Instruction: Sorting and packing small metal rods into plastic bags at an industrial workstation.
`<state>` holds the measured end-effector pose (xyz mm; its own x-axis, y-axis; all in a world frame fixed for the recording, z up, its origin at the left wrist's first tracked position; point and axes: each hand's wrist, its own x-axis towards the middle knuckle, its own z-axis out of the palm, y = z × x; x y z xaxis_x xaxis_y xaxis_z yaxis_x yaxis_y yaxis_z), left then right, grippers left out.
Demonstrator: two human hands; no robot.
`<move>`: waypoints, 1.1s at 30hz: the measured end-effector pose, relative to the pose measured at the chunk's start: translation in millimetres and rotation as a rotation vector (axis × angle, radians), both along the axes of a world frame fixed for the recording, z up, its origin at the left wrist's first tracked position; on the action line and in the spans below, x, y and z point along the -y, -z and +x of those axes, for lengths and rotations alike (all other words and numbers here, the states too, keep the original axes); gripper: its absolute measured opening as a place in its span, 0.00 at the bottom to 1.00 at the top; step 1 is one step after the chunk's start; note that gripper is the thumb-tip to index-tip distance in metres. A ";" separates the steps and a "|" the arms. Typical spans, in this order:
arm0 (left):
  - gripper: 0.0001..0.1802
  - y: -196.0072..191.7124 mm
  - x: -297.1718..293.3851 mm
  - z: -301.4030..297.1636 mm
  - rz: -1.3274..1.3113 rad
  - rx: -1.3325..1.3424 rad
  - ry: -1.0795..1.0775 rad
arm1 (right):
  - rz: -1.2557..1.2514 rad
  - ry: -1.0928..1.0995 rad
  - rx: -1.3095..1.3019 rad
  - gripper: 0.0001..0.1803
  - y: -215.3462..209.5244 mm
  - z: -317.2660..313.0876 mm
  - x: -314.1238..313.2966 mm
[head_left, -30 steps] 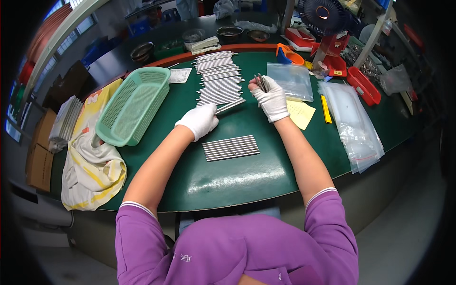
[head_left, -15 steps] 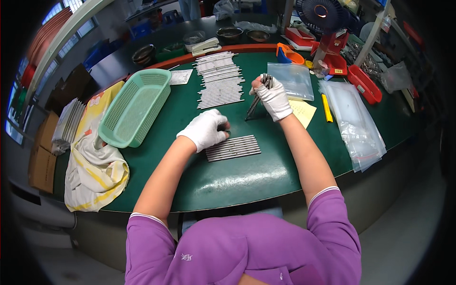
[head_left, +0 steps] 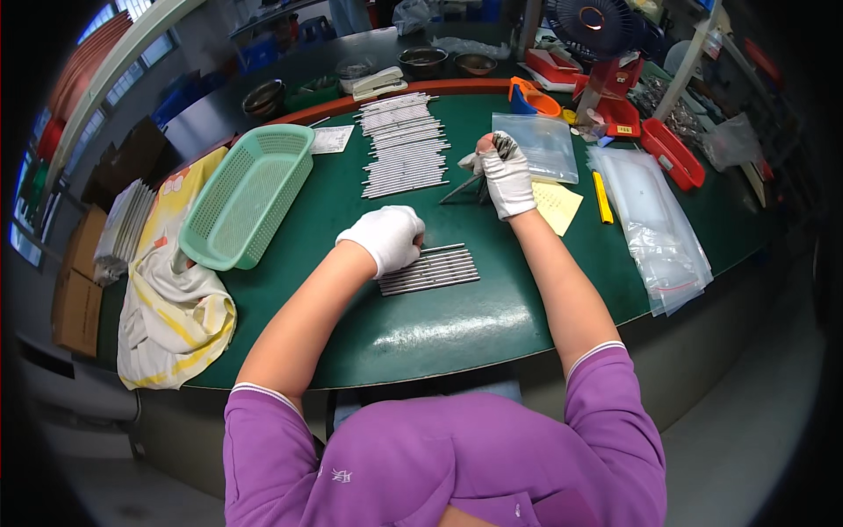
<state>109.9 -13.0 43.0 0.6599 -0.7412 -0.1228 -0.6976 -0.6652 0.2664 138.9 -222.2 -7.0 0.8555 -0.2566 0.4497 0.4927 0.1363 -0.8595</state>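
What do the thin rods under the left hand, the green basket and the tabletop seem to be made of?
The thin grey rods look like metal: they gleam with bright highlights. The mint-green mesh basket seems moulded plastic, given its even colour and regular holes. The dark green tabletop has a glossy, reflective coating; what lies beneath cannot be told.

Single head-worn fisheye view, looking steeply down from above the person's purple-sleeved shoulders onto the dark green curved-front desk [head_left: 421,334]. It faces the desk's far edge, where an orange rim [head_left: 351,104] bends with the lens. Near edge sits close under the camera; far edge shows small. Forearms enter from the bottom. No second view, so nothing shared. Corners are black vignette.
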 end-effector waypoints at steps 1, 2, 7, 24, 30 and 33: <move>0.06 0.8 2.7 0.6 0.062 0.025 -0.003 | -0.010 -0.023 -0.012 0.08 -0.8 0.2 0.4; 0.06 1.2 5.1 1.4 0.124 0.049 -0.006 | 0.013 -0.002 -0.048 0.07 0.7 -0.4 -2.6; 0.06 0.1 4.8 14.5 -0.065 0.010 -0.174 | -0.147 -0.005 -0.091 0.06 -8.0 -7.1 -9.9; 0.31 27.7 -11.3 13.2 -0.253 0.090 -0.139 | -0.230 -0.025 -0.028 0.09 -27.2 -14.3 -2.5; 0.33 3.5 -14.3 0.8 -0.113 -0.068 -0.049 | -0.354 0.021 -0.085 0.09 -6.4 -4.3 4.0; 0.32 2.2 -12.9 -2.8 -0.075 -0.051 -0.046 | -0.092 -0.017 -0.016 0.09 -10.0 -6.7 -4.5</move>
